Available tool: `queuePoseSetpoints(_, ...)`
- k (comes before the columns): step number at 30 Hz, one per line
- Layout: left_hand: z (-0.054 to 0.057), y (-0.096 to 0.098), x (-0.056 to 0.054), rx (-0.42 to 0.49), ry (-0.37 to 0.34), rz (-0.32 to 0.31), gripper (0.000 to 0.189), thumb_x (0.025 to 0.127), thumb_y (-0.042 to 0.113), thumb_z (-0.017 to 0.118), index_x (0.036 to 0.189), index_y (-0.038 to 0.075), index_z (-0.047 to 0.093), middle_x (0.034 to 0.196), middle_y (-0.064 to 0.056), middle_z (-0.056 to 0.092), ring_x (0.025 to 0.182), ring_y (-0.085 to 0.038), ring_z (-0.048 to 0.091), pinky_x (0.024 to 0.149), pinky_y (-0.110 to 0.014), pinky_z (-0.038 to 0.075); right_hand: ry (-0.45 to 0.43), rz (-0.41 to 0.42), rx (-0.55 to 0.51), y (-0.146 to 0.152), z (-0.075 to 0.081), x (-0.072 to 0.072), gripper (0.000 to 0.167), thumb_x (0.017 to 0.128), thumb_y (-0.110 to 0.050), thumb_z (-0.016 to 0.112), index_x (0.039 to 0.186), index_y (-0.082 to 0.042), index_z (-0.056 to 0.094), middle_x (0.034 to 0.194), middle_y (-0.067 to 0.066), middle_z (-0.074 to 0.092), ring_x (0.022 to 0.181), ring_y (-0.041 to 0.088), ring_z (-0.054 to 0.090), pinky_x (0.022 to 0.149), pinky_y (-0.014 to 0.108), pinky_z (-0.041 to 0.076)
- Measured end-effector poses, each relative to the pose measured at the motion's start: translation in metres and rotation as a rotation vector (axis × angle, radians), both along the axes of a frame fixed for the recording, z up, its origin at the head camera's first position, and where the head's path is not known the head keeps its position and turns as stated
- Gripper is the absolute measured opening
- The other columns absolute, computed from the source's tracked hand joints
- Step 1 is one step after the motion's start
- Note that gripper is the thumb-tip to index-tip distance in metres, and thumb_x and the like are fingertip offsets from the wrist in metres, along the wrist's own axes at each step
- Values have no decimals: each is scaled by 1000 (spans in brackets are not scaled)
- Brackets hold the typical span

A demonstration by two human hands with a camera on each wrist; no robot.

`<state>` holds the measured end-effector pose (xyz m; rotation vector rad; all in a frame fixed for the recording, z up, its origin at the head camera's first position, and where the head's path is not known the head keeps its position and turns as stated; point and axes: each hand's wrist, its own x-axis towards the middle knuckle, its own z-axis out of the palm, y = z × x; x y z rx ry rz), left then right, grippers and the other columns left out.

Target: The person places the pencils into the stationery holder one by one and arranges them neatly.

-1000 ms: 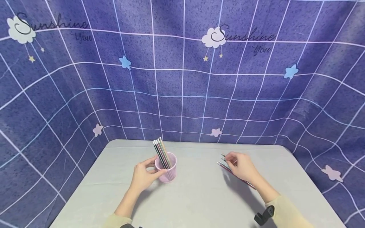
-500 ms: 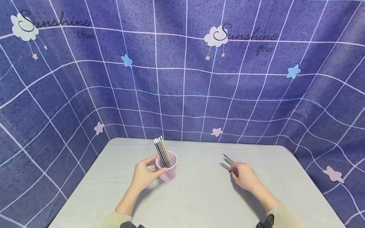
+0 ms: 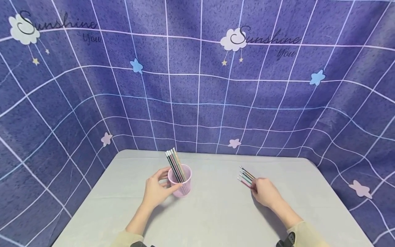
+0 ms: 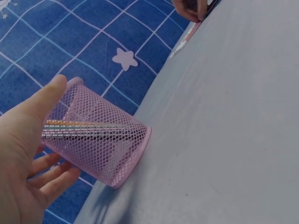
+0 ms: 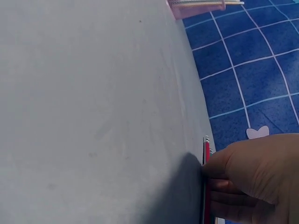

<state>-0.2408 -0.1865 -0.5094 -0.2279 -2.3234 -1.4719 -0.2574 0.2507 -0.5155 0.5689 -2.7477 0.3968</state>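
A pink mesh cup (image 3: 180, 181) stands on the grey table (image 3: 216, 219) with several pencils (image 3: 175, 164) leaning in it. My left hand (image 3: 156, 190) grips the cup from the left, thumb on the near side and fingers round the far side. The left wrist view shows the cup (image 4: 100, 140), the pencils inside it (image 4: 74, 125) and my left hand (image 4: 23, 154). To the right, my right hand (image 3: 264, 192) lies curled over a bunch of loose pencils (image 3: 245, 175), whose tips stick out past the fingers. In the right wrist view my right hand (image 5: 254, 177) pinches a red pencil (image 5: 206, 186) against the table.
A purple grid-patterned cloth (image 3: 197, 85) with stars and clouds hangs behind and around the table. The table's far edge (image 3: 216, 154) lies just beyond the cup and the pencils. The grey tabletop stretches between my two hands.
My right hand has come down from above the loose pencils onto them and curled round them; the pencils now lie bunched closer together. My left hand and the cup have stayed put.
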Motion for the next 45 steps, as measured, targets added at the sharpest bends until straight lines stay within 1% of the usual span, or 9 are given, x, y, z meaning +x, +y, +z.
queuePoseSetpoints(6,-1,-1,-2,-30,-4,10,78,70,27,102,137,4,68,121,-18,79,108,-36,78,86,-37,72,-10,21,-17,-2,3,0,16,79,0,82,77,-11,71,66,-5,59,61,7,47,51,23,45)
queuePoseSetpoints(12,2,0,-3,-22,-27,-15,76,72,27,101,137,4,68,122,-19,78,109,-38,77,88,-39,72,19,37,-82,-7,15,-14,10,83,-3,77,82,-9,69,68,-6,58,62,6,47,53,23,46)
queuePoseSetpoints(15,2,0,-3,-12,-45,-19,77,72,27,101,137,3,68,123,-20,78,110,-38,77,89,-39,72,34,55,-167,-12,28,-22,8,84,-3,75,83,-8,69,69,-5,62,62,5,51,53,22,50)
queuePoseSetpoints(20,2,0,-4,19,-67,-23,78,71,25,102,138,2,67,122,-19,78,110,-37,77,89,-37,71,61,60,-375,-28,54,-33,5,89,-3,75,91,-5,71,75,-1,70,64,5,63,57,20,61)
queuePoseSetpoints(26,0,-1,-4,64,-89,-15,81,69,25,103,140,5,69,118,-17,80,107,-37,78,86,-38,72,66,65,-573,-61,85,-34,6,96,-7,75,101,-7,72,85,3,75,76,11,72,69,22,67)
queuePoseSetpoints(31,-1,-2,-2,66,-92,-6,82,68,27,103,140,7,69,116,-16,81,107,-37,79,85,-33,71,46,150,-714,-94,103,-35,6,98,-6,74,104,-6,70,89,7,76,83,11,72,79,22,68)
queuePoseSetpoints(37,-2,-3,-2,70,-105,-7,81,68,26,103,139,8,70,117,-16,81,108,-37,78,84,-32,71,-5,320,-873,-135,111,-36,8,99,2,70,105,2,66,95,19,77,87,25,77,82,23,69)
queuePoseSetpoints(41,-1,-4,-4,65,-95,-17,80,68,24,103,139,7,70,116,-18,80,108,-38,78,84,-29,71,-31,350,-928,-162,113,-35,9,100,0,70,107,0,66,96,19,77,88,28,77,83,25,70)
queuePoseSetpoints(45,1,-3,-5,61,-91,-26,79,69,22,103,139,5,70,118,-20,80,108,-38,78,83,-30,71,-47,381,-936,-188,112,-34,9,100,-1,71,107,-1,66,98,18,77,90,33,78,85,28,71)
